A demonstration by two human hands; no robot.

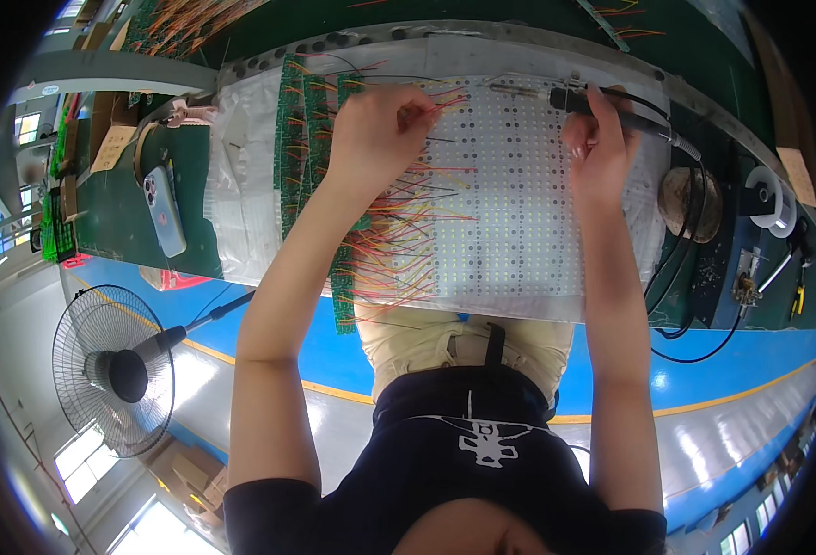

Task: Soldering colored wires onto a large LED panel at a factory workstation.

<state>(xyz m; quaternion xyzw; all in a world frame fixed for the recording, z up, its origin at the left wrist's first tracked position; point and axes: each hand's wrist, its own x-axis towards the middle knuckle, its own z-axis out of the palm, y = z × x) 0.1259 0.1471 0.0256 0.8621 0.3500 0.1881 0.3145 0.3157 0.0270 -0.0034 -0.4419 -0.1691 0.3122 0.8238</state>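
Note:
My left hand (385, 129) is closed, its fingertips pinched around thin wires (449, 97) above the upper left of a white panel. Rows of small pale squares and dark round spots cover this panel (519, 213). My right hand (604, 143) grips a soldering iron (570, 100) by its black handle, its metal tip pointing left over the panel's top edge. Left of the panel, several narrow green circuit boards (290, 157) lie side by side, partly hidden by my left forearm. Red, yellow and black wires (408, 245) run from them over the panel.
A phone (165, 211) lies at the left of the bench. At the right are a round brown pad (690, 203), a white spool (770, 202) and a metal stand (748, 282). The iron's black cable (694, 222) loops past the bench edge. A fan (116, 370) stands at lower left.

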